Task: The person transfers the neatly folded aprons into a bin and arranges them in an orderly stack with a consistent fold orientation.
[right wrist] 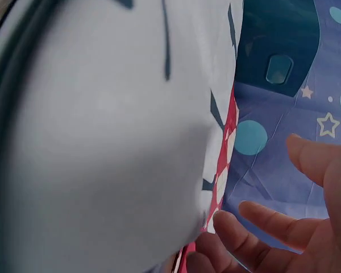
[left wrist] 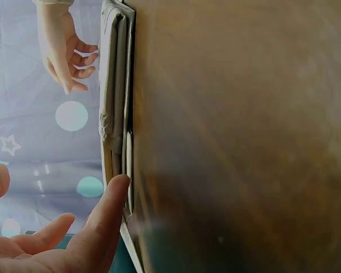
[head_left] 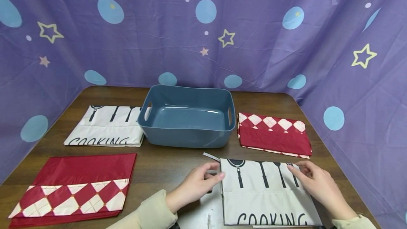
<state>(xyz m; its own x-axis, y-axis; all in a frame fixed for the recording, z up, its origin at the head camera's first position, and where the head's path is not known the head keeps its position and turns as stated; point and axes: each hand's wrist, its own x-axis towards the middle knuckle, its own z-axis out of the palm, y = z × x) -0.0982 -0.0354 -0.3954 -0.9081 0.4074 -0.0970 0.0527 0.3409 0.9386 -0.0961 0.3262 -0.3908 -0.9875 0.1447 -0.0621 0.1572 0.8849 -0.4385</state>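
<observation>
**Folded white COOKING cloth point(head_left: 262, 200) lies between the left hand point(head_left: 196, 183) and the right hand point(head_left: 324, 186)**

The folded white COOKING cloth lies flat on the surface point(head_left: 168, 172), close to the person and over to the right. Its long side looks to run from left to right, so each hand is at one short end. That seems to be the thing that matters most here.

The left hand is at the left end, near the far corner, so the cloth lies to its right. The thumb and fingers are loosely bent, with a gap between them, and the hand has hold of nothing. The thumb tip comes right to the edge, but whether it touches is hard to tell.

The right hand is at the far right corner, so the cloth lies to its left. Its fingers are bent a little, its thumb is spread away, and it holds nothing. The fingertips are just by the cloth; a touch cannot be made out. Neither hand looks clearly nearer than the other.

A pale strap point(head_left: 211, 157) pokes out by the far left corner. The blue bin point(head_left: 186, 138) is farther back and to the left, and a folded red diamond cloth point(head_left: 273, 137) is right behind the white one.
</observation>
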